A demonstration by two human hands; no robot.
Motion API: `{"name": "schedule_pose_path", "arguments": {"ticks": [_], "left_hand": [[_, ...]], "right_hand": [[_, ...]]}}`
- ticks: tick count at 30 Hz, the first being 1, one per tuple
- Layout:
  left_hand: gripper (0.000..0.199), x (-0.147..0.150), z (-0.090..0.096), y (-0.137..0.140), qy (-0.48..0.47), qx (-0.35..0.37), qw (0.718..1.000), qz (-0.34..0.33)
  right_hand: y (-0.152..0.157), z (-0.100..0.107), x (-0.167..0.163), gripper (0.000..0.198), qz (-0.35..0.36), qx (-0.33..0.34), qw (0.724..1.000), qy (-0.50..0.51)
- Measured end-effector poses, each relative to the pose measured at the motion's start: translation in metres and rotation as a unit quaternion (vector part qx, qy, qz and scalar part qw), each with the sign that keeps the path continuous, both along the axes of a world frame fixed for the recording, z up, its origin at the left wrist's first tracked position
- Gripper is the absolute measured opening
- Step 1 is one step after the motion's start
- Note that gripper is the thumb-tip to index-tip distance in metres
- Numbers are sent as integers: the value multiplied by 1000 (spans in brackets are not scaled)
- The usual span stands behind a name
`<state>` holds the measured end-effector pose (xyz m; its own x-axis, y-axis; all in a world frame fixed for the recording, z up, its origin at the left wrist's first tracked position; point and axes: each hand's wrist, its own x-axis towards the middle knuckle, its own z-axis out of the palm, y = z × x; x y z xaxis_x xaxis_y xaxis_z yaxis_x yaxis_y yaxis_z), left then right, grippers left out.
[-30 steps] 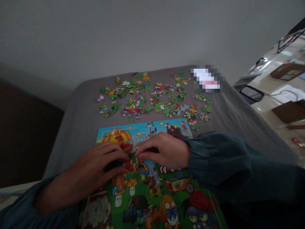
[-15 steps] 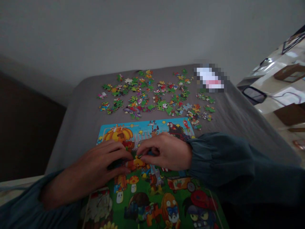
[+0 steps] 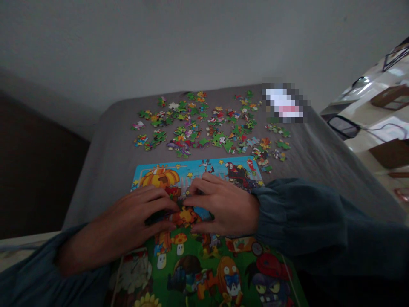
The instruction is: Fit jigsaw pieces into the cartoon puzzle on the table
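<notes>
On the board (image 3: 183, 167), orange piece (image 3: 186, 216) between left hand (image 3: 137, 215), grip unclear, and right hand (image 3: 228, 209), fingers apart; many loose pieces (image 3: 220, 139) unplaced.

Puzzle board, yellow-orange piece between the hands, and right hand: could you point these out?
Puzzle board (image 3: 193, 249): head view, on its green printed surface.
Yellow-orange piece (image 3: 186, 216): head view, on its middle.
Right hand (image 3: 228, 209): head view, on the back of the hand.
</notes>
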<state>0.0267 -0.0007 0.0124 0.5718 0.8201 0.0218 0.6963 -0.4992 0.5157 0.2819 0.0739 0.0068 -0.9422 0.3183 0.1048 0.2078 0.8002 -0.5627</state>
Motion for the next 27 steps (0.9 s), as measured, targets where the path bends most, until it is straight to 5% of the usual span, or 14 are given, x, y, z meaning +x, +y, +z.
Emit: {"name": "schedule_pose_path", "arguments": {"ticks": [11,27], "left_hand": [[20,4,3,0,-2,-23,1000,12],[24,0,5,-3,-1,-54,998,23]], "right_hand": [[-19,2,0,42,2,26,996,83],[-39,-3,-12,53,7,117,993,6]]}}
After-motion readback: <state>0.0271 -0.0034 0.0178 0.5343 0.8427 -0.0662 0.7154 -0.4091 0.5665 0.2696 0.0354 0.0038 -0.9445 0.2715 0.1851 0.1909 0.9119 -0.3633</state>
